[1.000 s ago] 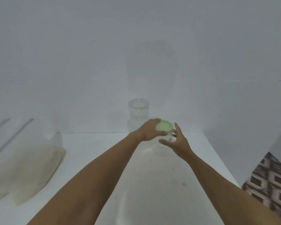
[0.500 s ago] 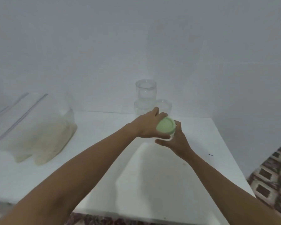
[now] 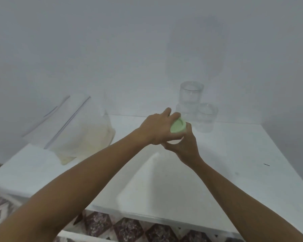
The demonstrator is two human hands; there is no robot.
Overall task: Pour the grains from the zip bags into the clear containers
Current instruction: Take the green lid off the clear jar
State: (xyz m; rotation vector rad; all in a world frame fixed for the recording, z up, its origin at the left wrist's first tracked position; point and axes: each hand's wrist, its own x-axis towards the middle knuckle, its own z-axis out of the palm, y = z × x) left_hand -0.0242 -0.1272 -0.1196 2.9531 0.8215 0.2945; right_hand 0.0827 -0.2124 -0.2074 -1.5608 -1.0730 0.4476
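Moved: against half a second ago, the pale green round lid (image 3: 177,127) no longer faces me flat; it is tipped, its top turned toward the left. Both hands are still closed on the same piece, held above the table.
Left hand: my view has the left hand (image 3: 156,128) coming in from the left, fingers curled over the far edge of the lid and gripping it firmly.
Right hand: the right hand (image 3: 185,147) is wrapped round the small clear container (image 3: 174,142) from below and from the right, thumb side up against the lid's rim.
Held container: only a pale sliver of it shows between the two hands; I cannot tell what is in it, nor whether the lid is fully free of it.
Zip bags: the clear plastic zip bags (image 3: 87,138), with pale grain slumped in the bottom, lean against the wall at the left rear of the table, well apart from the hands.
Other containers: a tall clear open jar (image 3: 191,95) is stacked on a lower one against the back wall, and a short clear jar (image 3: 206,117) stands touching them on the right, just beyond the hands.
Table: white table (image 3: 234,163), with a small dark mark (image 3: 266,165) near its right edge.
Floor: patterned maroon tiles (image 3: 129,229) show below the near edge.
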